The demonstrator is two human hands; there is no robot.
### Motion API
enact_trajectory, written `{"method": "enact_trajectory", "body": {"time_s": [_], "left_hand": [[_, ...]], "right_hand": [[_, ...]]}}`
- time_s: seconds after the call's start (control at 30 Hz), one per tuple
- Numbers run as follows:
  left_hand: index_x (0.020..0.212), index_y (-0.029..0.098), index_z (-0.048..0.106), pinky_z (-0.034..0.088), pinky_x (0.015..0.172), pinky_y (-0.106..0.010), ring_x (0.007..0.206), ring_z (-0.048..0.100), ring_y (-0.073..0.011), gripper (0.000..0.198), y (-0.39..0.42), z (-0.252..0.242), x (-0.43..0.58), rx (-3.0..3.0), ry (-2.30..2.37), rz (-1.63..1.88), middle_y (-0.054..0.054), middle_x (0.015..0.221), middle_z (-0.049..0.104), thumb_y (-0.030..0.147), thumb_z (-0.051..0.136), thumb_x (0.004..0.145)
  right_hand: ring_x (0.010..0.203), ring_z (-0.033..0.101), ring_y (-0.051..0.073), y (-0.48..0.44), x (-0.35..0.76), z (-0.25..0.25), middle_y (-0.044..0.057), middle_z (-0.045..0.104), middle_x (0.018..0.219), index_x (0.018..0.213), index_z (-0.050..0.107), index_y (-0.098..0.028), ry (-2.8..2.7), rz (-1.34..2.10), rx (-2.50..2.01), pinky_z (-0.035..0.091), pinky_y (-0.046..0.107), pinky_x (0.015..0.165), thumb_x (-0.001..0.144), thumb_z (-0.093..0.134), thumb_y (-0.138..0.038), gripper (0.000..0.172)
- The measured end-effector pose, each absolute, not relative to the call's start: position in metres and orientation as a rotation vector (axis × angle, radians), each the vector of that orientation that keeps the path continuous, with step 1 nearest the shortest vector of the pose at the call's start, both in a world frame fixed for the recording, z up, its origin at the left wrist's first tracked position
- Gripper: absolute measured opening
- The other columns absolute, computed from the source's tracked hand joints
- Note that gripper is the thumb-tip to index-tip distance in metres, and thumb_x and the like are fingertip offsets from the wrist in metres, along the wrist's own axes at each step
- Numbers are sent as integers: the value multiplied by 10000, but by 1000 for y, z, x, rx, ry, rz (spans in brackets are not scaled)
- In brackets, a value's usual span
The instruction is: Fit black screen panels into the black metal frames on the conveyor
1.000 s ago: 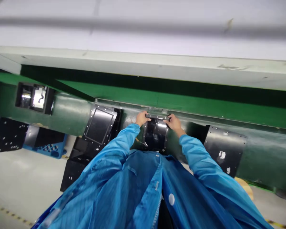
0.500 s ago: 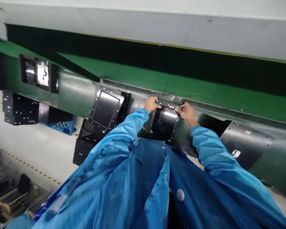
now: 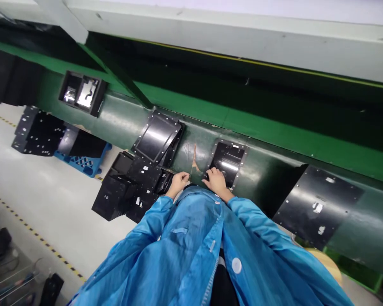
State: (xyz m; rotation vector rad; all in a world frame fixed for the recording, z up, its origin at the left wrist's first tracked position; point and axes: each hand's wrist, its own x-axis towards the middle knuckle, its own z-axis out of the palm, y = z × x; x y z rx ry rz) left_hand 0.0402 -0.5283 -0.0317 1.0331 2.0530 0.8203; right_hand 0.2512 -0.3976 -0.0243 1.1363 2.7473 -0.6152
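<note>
A black metal panel (image 3: 229, 159) with a row of rivets round its rim lies flat on the green conveyor belt (image 3: 121, 123) right in front of me. My right hand (image 3: 215, 181) rests on its near left corner, fingers bent over the edge. My left hand (image 3: 178, 183) sits a little left of the panel at the belt's near edge, fingers curled, with nothing visible in it. Both arms wear blue coat sleeves.
A second black panel (image 3: 158, 136) lies left on the belt, a larger one (image 3: 315, 204) right, and an open black box (image 3: 83, 93) farther left. Stacks of black panels (image 3: 127, 191) stand on the floor, one on a blue pallet (image 3: 83, 163). A white beam (image 3: 210, 34) runs overhead.
Both hands gripped the panel's far edge and held it tilted up; now it lies flat on the belt and both hands have drawn back to its near side.
</note>
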Motion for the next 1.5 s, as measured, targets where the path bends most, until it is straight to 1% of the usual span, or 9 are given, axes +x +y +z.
{"method": "enact_trajectory", "body": {"time_s": [0.23,0.4,0.53,0.83,1.0,1.13,1.23,1.37,1.5], "left_hand": [[1070,193,745,533,1024,-373,1147,662,-238,222,-535,27,-22,1140,2597,1210,-125,1174,692,272,547,1010],[1289,149,657,384,1220,-483,1405,491,-336,425,-523,37,-102,820,2972,1144,-200,1437,510,213,708,872],[1339,101,598,387,1217,-473,1365,513,-337,531,-524,23,-134,580,2908,1131,-218,1378,527,248,748,851],[1292,173,617,474,1100,-430,1159,616,-269,474,-525,1,-137,346,2857,1266,-112,1165,632,305,723,849],[1276,190,624,466,1114,-463,1212,632,-299,484,-514,10,-156,259,2808,1241,-135,1217,671,344,735,830],[1360,165,601,431,1153,-508,1326,586,-341,572,-505,23,-174,249,2828,1211,-209,1371,629,362,735,841],[1452,147,555,344,1229,-538,1471,467,-373,702,-500,33,-190,549,2873,1096,-248,1526,546,430,762,845],[1468,137,558,364,1214,-537,1431,507,-411,966,-493,41,-208,903,2727,816,-266,1488,586,574,898,678],[1274,123,663,475,1102,-521,1261,640,-413,828,-492,55,-222,816,2792,440,-260,1283,705,627,893,658]], "right_hand": [[1128,591,301,-382,250,-21,163,636,1254,1257,657,-161,2688,-460,979,431,373,924,1016,552,-263,282],[1080,639,288,-386,238,-13,166,670,1208,1224,663,-145,2598,-392,943,438,363,891,995,523,-219,278],[1082,656,287,-387,232,-11,166,680,1216,1212,662,-157,2573,-400,895,450,353,897,984,580,-306,285],[1061,721,308,-386,209,-12,212,717,1203,1208,680,-126,2487,-351,972,503,379,879,931,602,-224,305],[1021,757,326,-378,201,-13,216,754,1114,1139,718,-121,2446,-365,981,523,374,831,937,567,-193,263],[1002,756,310,-373,206,-12,182,762,1139,1191,695,-167,2483,-463,1054,518,365,820,934,612,-296,300],[985,750,273,-375,215,-15,115,777,1124,1232,668,-213,2491,-676,1238,505,332,797,937,645,-412,357],[976,746,226,-386,220,-22,53,798,1039,1093,719,-219,2355,-956,1285,505,292,799,913,696,-376,240],[1011,743,189,-396,220,-23,14,805,1073,1103,750,-245,2363,-1183,1214,520,269,856,878,745,-275,228]]}}
